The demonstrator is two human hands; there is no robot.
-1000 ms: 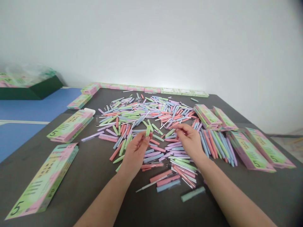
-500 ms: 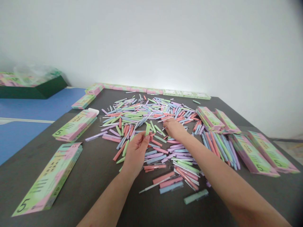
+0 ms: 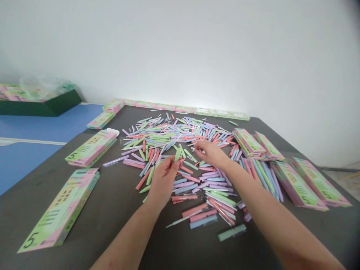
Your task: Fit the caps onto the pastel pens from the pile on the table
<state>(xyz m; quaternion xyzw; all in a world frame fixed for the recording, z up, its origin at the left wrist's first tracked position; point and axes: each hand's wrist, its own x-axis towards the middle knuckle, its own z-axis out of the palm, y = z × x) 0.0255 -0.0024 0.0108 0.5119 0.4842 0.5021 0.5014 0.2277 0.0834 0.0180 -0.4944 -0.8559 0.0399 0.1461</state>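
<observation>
Had left hand (image 3: 163,177) closed, pinching a light-green pen piece (image 3: 177,153) between thumb and fingers, tilted slightly right, over near side of the loose pen pile (image 3: 165,138) on the dark table (image 3: 107,202). Couldn't tell cap from barrel; lost its lower end behind the thumb. Spotted a coral tip (image 3: 181,160) right beside the left fingertips; couldn't separate held from lying behind.

Saw right hand (image 3: 210,153) above the pile, farther out than the left, with fingers curled and fingertips close together. Couldn't tell a pinch from a loose curl; couldn't resolve contact with the pens below.

Lost part of the pen row (image 3: 277,183) behind the right forearm (image 3: 261,204). Had both forearms cut off at bottom edge, dark green tray (image 3: 60,103) cut off at left. Could read the "5" on the nearest left carton (image 3: 60,210), not the smaller print. Found far pens too small to sort one by one.
</observation>
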